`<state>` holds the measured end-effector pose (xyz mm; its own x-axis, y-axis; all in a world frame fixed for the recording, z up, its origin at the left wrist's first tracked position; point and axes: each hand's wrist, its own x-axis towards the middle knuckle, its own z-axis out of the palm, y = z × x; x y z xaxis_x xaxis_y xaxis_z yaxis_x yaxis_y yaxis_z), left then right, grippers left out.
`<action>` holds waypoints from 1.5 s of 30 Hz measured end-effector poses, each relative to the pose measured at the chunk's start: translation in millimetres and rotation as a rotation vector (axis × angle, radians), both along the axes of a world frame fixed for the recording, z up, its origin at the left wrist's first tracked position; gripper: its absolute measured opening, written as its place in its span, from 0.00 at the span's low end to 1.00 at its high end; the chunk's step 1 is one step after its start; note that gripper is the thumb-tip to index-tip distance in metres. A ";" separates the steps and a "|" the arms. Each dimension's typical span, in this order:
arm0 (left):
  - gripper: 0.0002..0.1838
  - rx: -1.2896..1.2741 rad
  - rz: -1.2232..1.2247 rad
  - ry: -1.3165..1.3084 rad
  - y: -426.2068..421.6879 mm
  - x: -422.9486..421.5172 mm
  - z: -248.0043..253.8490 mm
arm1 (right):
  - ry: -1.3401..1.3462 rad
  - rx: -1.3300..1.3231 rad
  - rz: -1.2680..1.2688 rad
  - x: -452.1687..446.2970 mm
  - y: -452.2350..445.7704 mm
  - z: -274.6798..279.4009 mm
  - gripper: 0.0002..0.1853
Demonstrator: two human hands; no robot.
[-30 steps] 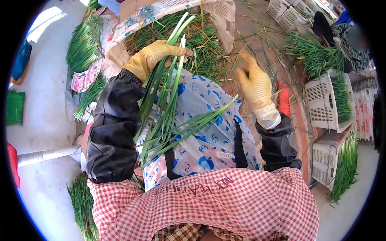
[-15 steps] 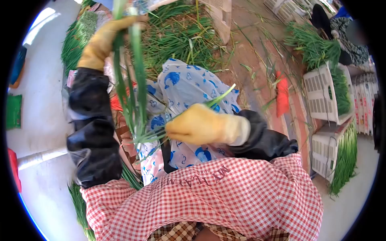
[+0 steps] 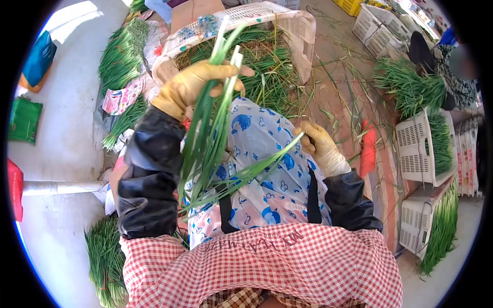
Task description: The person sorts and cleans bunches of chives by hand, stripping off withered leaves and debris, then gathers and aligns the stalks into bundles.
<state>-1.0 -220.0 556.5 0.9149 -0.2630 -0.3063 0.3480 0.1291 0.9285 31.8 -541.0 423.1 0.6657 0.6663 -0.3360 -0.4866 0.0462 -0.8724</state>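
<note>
My left hand point(image 3: 187, 87), in a yellow glove, is closed around a few garlic chives point(image 3: 204, 149). Their white ends point up past the fingers, and the long green leaves hang over my lap. On the other side, my right hand point(image 3: 324, 146), gloved too, pinches the pale end of a chive stalk point(image 3: 275, 161). That stalk slants down leftward, its leaves crossing the hanging ones. Below both hands spreads a plastic apron point(image 3: 267, 133) with blue prints. Just beyond my left hand lies a heap of loose chives point(image 3: 269, 72) in a white crate point(image 3: 300, 38).
Chive bundles point(image 3: 123, 56) lie to the left, with another bundle point(image 3: 105, 256) near my left elbow. White crates of chives point(image 3: 413, 149) stand at right, beside a red bundle point(image 3: 367, 149) on the floor. A co-worker point(image 3: 441, 61) sits at the upper right.
My right hand has moved away to the right, drawing a stalk's pale end with it. My left hand has come right and lower, still gripping its chives. The view has shifted slightly.
</note>
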 end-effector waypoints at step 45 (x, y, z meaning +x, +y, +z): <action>0.16 -0.076 0.132 0.061 -76.9 37.4 -60.9 | -0.216 -0.040 -0.057 -7.0 60.2 32.3 0.08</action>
<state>36.4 -296.9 495.6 0.9233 -0.1663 -0.3461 0.3788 0.2466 0.8920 24.8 -480.8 455.4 0.7612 0.6146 -0.2069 -0.2860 0.0318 -0.9577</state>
